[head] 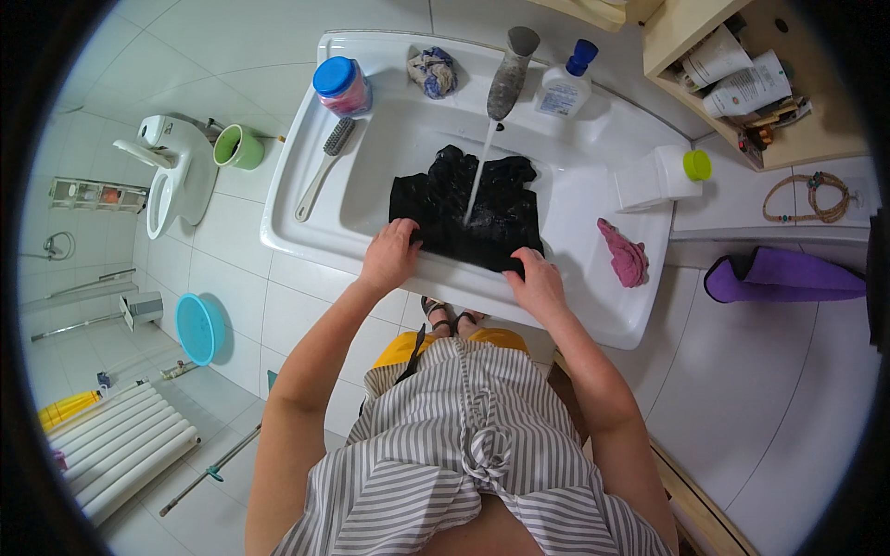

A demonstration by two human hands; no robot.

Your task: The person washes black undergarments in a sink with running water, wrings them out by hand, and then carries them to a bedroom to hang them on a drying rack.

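Observation:
A wet black garment [480, 208] lies spread in the basin of a white washbasin [591, 292]. Its near edge is gripped at the left by my left hand [391, 256] and at the right by my right hand [539, 283], both close to the basin's front rim. From the grey faucet [511, 76] a stream of water falls onto the middle of the cloth. My fingertips are partly hidden by the fabric. The garment's far part is bunched and glistening, while the near strip lies flatter between my hands.
Along the rim are a scrub brush [327, 167], a blue-lidded jar [343, 87], a crumpled rag [432, 71], a pump bottle [567, 83], a white container with a yellow-green cap [667, 177] and a pink cloth [624, 254]. An open cabinet [827, 118] juts out at upper right.

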